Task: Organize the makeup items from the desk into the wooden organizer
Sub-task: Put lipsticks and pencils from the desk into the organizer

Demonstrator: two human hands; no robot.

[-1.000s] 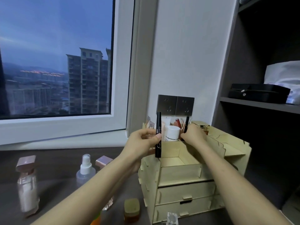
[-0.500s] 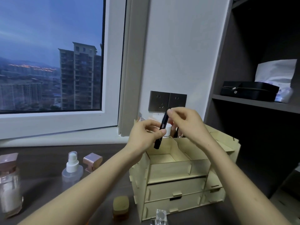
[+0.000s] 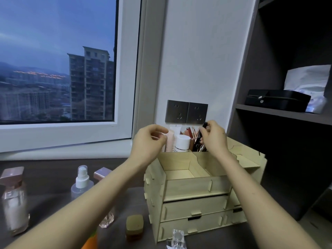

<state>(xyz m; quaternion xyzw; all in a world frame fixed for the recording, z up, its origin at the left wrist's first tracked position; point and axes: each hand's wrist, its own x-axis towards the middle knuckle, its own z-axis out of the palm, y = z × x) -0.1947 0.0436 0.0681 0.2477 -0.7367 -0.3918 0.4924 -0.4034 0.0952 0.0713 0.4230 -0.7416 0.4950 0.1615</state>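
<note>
The organizer is pale bare wood, matt; the desk is dark and matt. At left, the spray bottle is clear plastic, the tall bottle glossy glass with a pinkish metallic cap. The black tube at the far side looks glossy.

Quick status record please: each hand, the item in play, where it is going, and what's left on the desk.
left hand: loosely curled, holding nothing
right hand: fingers pinch black makeup tube
tube position: over back compartment of wooden organizer
on desk: spray bottle, gold-lidded jar, two pink-capped bottles
</note>
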